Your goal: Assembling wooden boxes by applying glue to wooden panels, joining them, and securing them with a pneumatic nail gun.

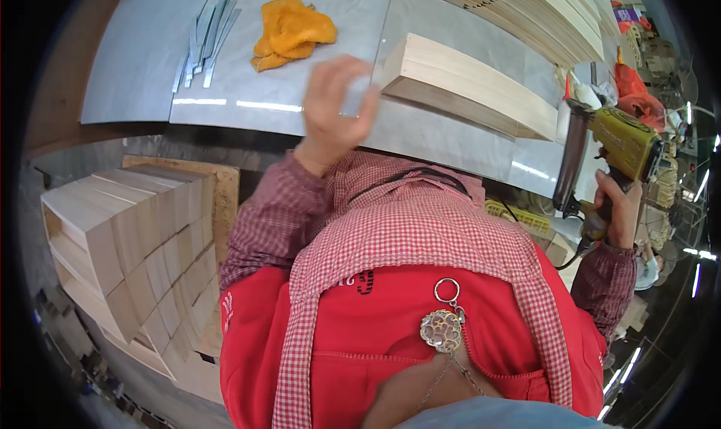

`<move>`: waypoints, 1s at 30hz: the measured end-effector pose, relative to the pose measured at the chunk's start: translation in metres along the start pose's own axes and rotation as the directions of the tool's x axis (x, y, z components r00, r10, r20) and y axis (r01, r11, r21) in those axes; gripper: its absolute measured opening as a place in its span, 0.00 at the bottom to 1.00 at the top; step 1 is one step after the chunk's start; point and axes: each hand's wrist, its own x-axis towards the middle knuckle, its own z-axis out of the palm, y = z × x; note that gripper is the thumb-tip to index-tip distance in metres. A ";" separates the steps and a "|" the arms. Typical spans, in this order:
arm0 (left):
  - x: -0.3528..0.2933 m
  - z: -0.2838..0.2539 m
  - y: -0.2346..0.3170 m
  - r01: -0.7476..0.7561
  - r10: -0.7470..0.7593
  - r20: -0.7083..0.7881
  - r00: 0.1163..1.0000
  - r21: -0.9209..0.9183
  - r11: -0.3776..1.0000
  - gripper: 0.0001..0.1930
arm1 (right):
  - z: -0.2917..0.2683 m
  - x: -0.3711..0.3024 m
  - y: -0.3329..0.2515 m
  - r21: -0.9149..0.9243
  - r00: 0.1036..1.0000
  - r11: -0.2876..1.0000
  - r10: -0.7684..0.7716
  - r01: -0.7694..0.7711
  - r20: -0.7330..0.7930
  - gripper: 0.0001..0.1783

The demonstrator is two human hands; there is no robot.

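My right hand (620, 210) is wrapped round the handle of an olive-yellow and black nail gun (627, 140), held up at the right beside the table edge. A dark hose runs down from its grip. Slightly blurred, my left hand (336, 114) hovers above the front of the table with its fingers curved and apart, and nothing shows in it. To its right lies a long pale wooden box frame (469, 84), apart from the hand. Beyond my left hand sits a crumpled orange cloth (291, 31), and left of that lie several thin metal strips (208, 39).
The grey table (263, 117) spans the area before me. Long pale wooden boards (537, 16) are stacked at its far right. Low on my left stands a pile of wooden boxes (150, 256). A yellow plastic basket (518, 217) is below the table edge, and a red bag (638, 91) is at the far right.
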 end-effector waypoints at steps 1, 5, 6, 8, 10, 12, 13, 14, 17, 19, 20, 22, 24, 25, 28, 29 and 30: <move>0.007 -0.007 -0.010 0.028 -0.029 0.013 0.999 0.085 0.996 0.19 | -0.011 0.001 0.011 0.023 0.998 1.000 0.003 -0.002 -0.057 0.07; 0.019 -0.038 -0.071 0.013 -0.134 0.127 0.983 0.677 0.736 0.17 | -0.054 0.039 0.080 -0.021 0.971 0.996 0.083 -0.090 -0.226 0.10; 0.013 -0.047 -0.083 -0.036 -0.160 0.177 0.971 0.772 0.635 0.15 | -0.060 0.048 0.096 -0.027 0.962 0.996 0.075 -0.085 -0.262 0.12; 0.010 -0.058 -0.090 -0.188 -0.044 0.266 0.963 0.780 0.597 0.10 | -0.074 0.055 0.121 -0.046 0.935 0.993 0.090 -0.112 -0.342 0.12; 0.018 -0.054 -0.085 -0.198 -0.043 0.287 0.957 0.754 0.626 0.08 | -0.084 0.065 0.148 -0.125 0.909 0.983 0.070 -0.133 -0.412 0.14; 0.028 -0.052 -0.079 -0.188 -0.047 0.292 0.955 0.722 0.666 0.05 | -0.100 0.069 0.165 -0.219 0.898 0.954 0.095 -0.206 -0.430 0.17; 0.032 -0.050 -0.077 -0.186 -0.037 0.281 0.959 0.720 0.668 0.05 | -0.112 0.071 0.175 -0.274 0.900 0.926 0.131 -0.261 -0.415 0.20; 0.032 -0.053 -0.072 -0.182 -0.040 0.268 0.963 0.747 0.639 0.05 | -0.122 0.082 0.201 -0.266 0.915 0.936 0.114 -0.230 -0.388 0.20; 0.039 -0.047 -0.052 -0.152 -0.002 0.255 0.967 0.581 0.800 0.09 | -0.133 0.094 0.245 -0.597 0.894 0.790 -0.158 -0.140 -0.419 0.28; 0.045 -0.051 -0.042 -0.172 0.023 0.253 0.967 0.587 0.791 0.11 | -0.129 0.094 0.249 -0.607 0.922 0.774 -0.085 -0.178 -0.378 0.29; 0.046 -0.054 -0.048 -0.201 -0.001 0.302 0.953 0.636 0.745 0.12 | -0.132 0.091 0.254 -0.617 0.919 0.765 -0.086 -0.187 -0.385 0.29; 0.048 -0.065 -0.067 -0.100 -0.143 0.339 0.930 0.608 0.787 0.13 | -0.125 0.081 0.252 -0.630 0.923 0.753 -0.081 -0.190 -0.376 0.29; 0.051 -0.070 -0.077 0.055 -0.271 0.337 0.902 0.533 0.844 0.13 | -0.118 0.069 0.240 -0.622 0.919 0.743 -0.025 -0.246 -0.393 0.30; 0.057 -0.062 -0.067 0.197 -0.292 0.348 0.891 0.283 0.939 0.13 | -0.117 0.067 0.233 -0.621 0.915 0.734 0.002 -0.275 -0.403 0.30; 0.063 -0.027 -0.055 0.158 -0.109 0.499 0.860 -0.057 0.986 0.15 | -0.115 0.067 0.222 -0.627 0.911 0.714 0.038 -0.313 -0.411 0.30; 0.062 -0.019 -0.056 0.174 -0.125 0.502 0.856 -0.052 0.983 0.15 | -0.112 0.067 0.226 -0.616 0.909 0.718 0.057 -0.324 -0.412 0.31; 0.062 -0.012 -0.060 -0.024 0.016 0.556 0.831 0.007 1.000 0.16 | -0.109 0.067 0.230 -0.606 0.908 0.722 0.074 -0.334 -0.413 0.32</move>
